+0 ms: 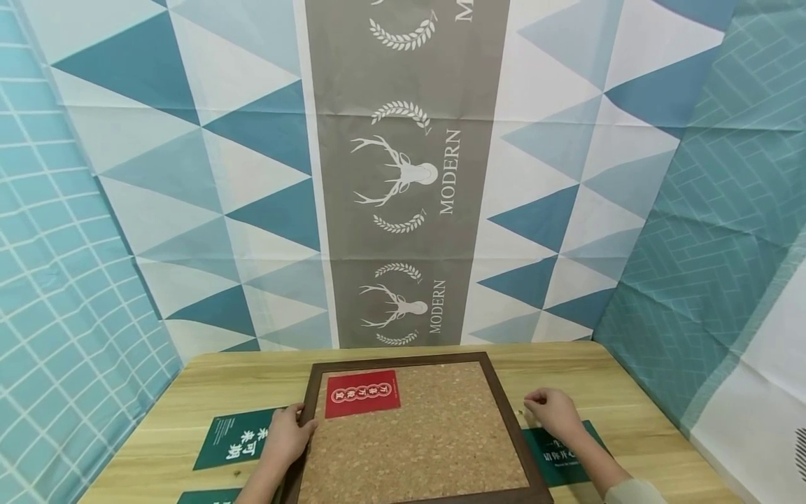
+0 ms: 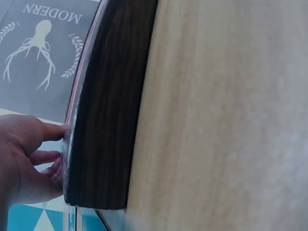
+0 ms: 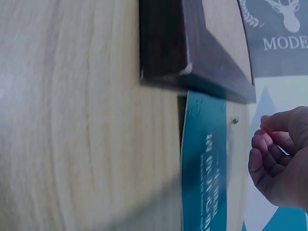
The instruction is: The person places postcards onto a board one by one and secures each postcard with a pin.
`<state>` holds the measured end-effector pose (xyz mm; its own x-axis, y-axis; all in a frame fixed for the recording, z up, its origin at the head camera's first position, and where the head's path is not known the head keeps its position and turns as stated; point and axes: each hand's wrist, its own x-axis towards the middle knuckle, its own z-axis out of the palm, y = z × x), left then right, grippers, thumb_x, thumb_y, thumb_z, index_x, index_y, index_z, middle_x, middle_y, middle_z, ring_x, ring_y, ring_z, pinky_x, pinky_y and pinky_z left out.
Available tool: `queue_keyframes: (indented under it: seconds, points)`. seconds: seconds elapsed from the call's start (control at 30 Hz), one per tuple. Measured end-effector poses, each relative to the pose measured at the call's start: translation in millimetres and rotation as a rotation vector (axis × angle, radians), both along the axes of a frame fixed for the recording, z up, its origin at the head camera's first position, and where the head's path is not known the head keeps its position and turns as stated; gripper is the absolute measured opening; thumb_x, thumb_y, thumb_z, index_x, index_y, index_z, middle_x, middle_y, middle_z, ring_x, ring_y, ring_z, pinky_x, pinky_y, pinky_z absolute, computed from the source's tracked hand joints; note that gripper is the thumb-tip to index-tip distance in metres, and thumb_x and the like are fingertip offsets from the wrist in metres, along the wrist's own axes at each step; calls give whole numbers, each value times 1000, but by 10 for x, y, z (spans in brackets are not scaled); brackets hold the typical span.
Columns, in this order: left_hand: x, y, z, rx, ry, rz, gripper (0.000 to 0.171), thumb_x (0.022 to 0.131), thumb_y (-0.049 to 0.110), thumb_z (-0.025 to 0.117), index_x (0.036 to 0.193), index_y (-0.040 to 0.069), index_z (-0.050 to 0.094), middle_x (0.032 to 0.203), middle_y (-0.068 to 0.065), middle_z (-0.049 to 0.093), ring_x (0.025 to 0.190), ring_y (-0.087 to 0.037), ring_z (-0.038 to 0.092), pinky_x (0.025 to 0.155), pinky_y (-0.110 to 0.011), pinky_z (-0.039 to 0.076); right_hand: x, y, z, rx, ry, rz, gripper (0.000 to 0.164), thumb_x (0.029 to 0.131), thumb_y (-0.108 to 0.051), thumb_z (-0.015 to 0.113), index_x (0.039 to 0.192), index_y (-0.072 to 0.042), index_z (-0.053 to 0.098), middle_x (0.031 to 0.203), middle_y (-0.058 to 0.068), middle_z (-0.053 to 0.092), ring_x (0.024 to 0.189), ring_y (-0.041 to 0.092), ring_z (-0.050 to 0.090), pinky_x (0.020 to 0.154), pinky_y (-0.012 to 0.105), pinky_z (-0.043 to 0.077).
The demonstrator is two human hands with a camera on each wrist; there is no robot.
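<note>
A corkboard [image 1: 415,448] in a dark brown wooden frame lies on the table, with a red card [image 1: 362,393] printed in white at its upper left. My left hand [image 1: 285,437] grips the frame's left side; in the left wrist view, fingers touch the frame's edge [image 2: 108,106]. Right of the board my right hand [image 1: 557,414] is off the frame, thumb and forefinger pinched together. A tiny orange speck [image 3: 264,129] shows between those fingertips, too small to name. Below that hand lies a green card [image 1: 557,458], partly covered by the forearm.
Left of the board a green card [image 1: 229,441] with white characters lies partly behind my left hand. Another green card [image 1: 208,497] is cut off at the bottom. A small metallic bit [image 3: 235,120] sits near the right card. Patterned cloth [image 1: 403,175] hangs behind the table.
</note>
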<state>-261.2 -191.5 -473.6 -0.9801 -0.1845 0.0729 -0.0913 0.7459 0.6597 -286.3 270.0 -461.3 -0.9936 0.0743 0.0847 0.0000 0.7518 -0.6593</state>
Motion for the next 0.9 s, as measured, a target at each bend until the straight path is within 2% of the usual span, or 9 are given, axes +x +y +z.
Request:
queue_keyframes:
  seconds: [0.27,0.43,0.57,0.77,0.9]
  points:
    - [-2,-6,7,16,-7,7,51,87,11,62,124,-19,46,110,-37,48,97,-43,56,73,-45,53,8,-154,75,-6,86,30,14,88,-10,61,95,1,68,88,8,67,77,19,61,61,32,49]
    - [-10,-19,-5,11,-3,19,51,86,12,63,124,-17,46,107,-34,51,95,-40,56,73,-46,52,1,-255,125,-2,118,40,13,87,-9,62,94,0,68,85,7,66,73,16,58,60,30,48]
    - [-10,-24,4,-3,17,26,51,86,14,64,124,-15,48,105,-33,51,95,-40,55,73,-47,51,2,-358,161,-13,119,53,13,88,-10,62,94,-1,68,84,5,66,70,13,55,57,28,45]
    - [-2,-2,30,-4,76,27,47,86,16,64,122,-11,52,107,-31,52,93,-39,55,72,-47,51,-1,-519,188,-83,85,66,13,89,-11,61,95,-2,68,70,7,59,53,13,42,47,27,36]
    - [-5,33,47,7,98,32,44,86,17,65,121,-8,55,108,-28,53,94,-36,55,73,-48,50,-11,-612,201,-86,101,78,13,88,-11,61,95,-2,68,72,5,61,55,12,43,47,25,36]
